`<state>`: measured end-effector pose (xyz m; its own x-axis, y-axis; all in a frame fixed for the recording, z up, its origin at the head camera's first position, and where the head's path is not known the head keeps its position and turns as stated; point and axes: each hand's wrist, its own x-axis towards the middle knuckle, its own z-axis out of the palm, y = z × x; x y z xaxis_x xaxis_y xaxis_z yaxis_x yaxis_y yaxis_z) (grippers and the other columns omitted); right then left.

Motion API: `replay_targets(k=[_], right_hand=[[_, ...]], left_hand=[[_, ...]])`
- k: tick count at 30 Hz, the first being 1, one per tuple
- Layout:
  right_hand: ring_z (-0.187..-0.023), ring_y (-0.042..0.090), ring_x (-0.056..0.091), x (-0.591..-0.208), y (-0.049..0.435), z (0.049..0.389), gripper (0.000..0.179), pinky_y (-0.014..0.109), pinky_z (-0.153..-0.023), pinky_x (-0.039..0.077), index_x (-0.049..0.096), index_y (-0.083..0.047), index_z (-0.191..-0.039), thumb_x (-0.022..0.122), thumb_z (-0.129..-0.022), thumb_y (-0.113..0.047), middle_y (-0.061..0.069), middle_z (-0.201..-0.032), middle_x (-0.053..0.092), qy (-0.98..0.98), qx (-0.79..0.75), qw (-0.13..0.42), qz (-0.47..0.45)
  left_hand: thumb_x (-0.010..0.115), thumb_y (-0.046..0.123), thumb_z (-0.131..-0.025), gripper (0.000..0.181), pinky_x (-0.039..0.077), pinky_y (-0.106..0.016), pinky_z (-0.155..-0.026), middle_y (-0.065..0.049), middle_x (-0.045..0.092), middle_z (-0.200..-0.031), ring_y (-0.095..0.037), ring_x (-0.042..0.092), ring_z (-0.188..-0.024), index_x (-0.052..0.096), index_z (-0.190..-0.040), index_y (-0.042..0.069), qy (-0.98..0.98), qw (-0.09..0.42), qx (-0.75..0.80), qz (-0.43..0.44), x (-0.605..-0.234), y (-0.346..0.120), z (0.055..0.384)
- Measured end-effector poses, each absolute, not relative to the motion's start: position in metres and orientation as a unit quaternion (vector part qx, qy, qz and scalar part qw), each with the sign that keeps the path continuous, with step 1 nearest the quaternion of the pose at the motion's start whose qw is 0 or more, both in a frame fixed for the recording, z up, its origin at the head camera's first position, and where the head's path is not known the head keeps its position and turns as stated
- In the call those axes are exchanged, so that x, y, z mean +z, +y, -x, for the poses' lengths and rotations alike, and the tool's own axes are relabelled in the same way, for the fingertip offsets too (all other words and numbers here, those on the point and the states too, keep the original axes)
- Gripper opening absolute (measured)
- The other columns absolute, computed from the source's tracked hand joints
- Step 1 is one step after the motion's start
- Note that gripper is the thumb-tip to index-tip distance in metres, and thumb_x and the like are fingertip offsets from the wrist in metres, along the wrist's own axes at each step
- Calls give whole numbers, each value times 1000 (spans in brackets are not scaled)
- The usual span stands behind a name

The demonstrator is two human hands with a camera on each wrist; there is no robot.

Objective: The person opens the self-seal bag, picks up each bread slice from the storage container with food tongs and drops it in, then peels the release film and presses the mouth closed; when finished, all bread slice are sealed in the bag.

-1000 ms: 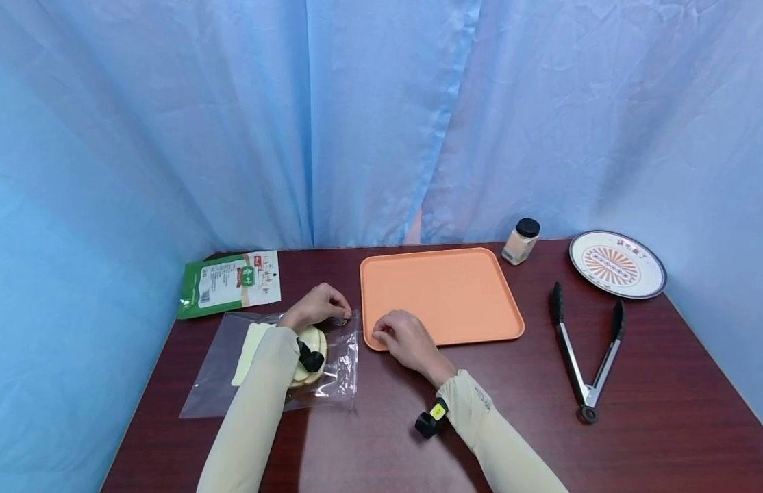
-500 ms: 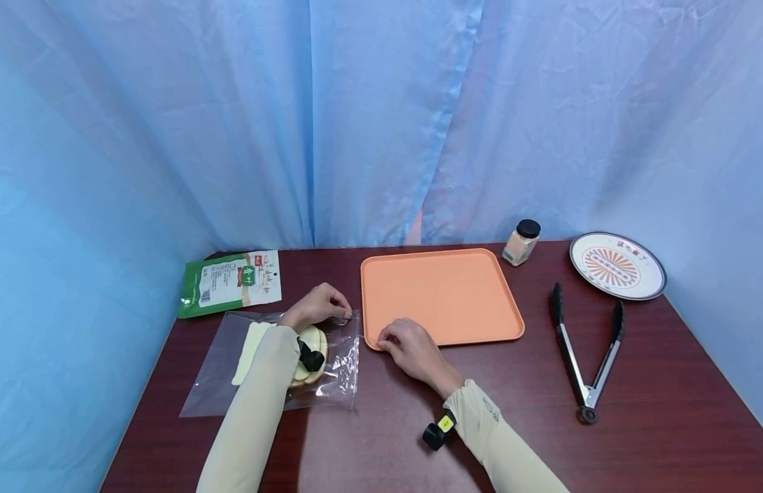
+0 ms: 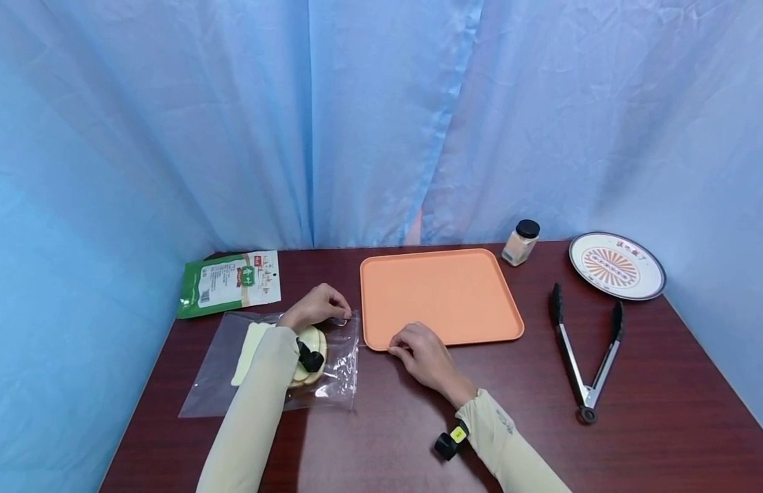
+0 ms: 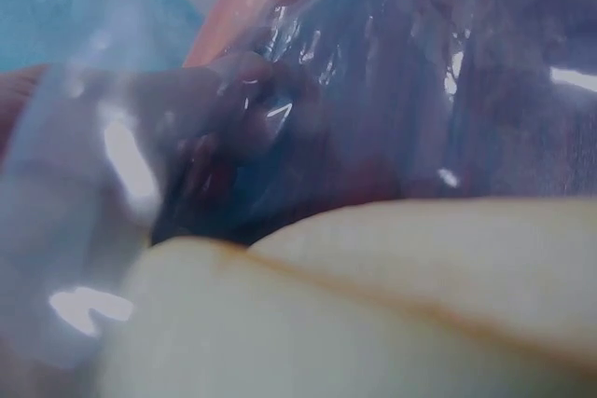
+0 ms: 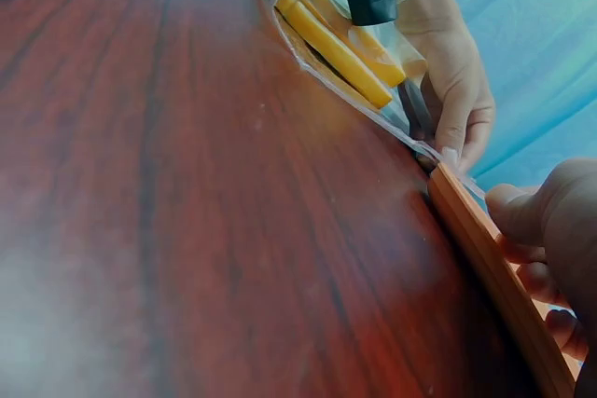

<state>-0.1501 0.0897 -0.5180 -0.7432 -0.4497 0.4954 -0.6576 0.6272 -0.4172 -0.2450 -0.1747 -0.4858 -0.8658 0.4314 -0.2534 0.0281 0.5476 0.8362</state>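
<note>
A clear plastic bag [image 3: 340, 366] lies flat at the left, with pale bread-like slices [image 3: 316, 341] inside. My left hand [image 3: 316, 306] reaches over it and pinches its far right corner. In the left wrist view, the slices [image 4: 354, 314] fill the lower part behind glossy film. My right hand [image 3: 423, 355] is at the near left corner of the orange tray [image 3: 440, 294]. Its thumb and fingers are bent close together over the tray rim [image 5: 494, 277]; whether they hold anything, I cannot tell. The left forearm hides part of the bag.
Behind the bag lies a green and white packet [image 3: 230, 284]. A black-lidded jar [image 3: 520, 243] stands at the tray's far right corner. Open tongs [image 3: 585, 390] and a patterned plate [image 3: 618, 266] are at the right. Blue curtains [image 3: 381, 123] enclose the dark red table [image 3: 381, 445].
My right hand has moved rightward and slightly nearer along the tray's front left corner, away from the bag. The left hand, bag and tray stay in place.
</note>
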Motion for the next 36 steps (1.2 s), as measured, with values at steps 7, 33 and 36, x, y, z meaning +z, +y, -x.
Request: replay_targets(k=[7,33,36], right_hand=[[-81,11,59,-521,99,147,10,27,-73,49,70,-16,-82,79,-84,-14,-5,-82,67,-870,305,205,-328],[-78,12,60,-528,124,134,13,29,-75,47,70,-16,-83,80,-81,-8,-5,-81,68,-847,315,235,-357],[-79,11,60,-528,128,132,13,29,-76,47,70,-17,-84,80,-82,-9,-6,-82,68,-849,320,230,-351]], left_hand=[[74,3,-85,8,48,-20,-64,-9,76,-80,-4,58,-64,77,-89,-4,853,215,455,-138,-490,-175,245],[75,3,-86,7,48,-21,-65,-8,77,-83,-4,58,-66,78,-89,-2,854,216,454,-132,-489,-175,245],[74,4,-86,7,48,-21,-66,-8,77,-85,-5,58,-67,79,-89,-1,856,218,452,-125,-489,-175,245]])
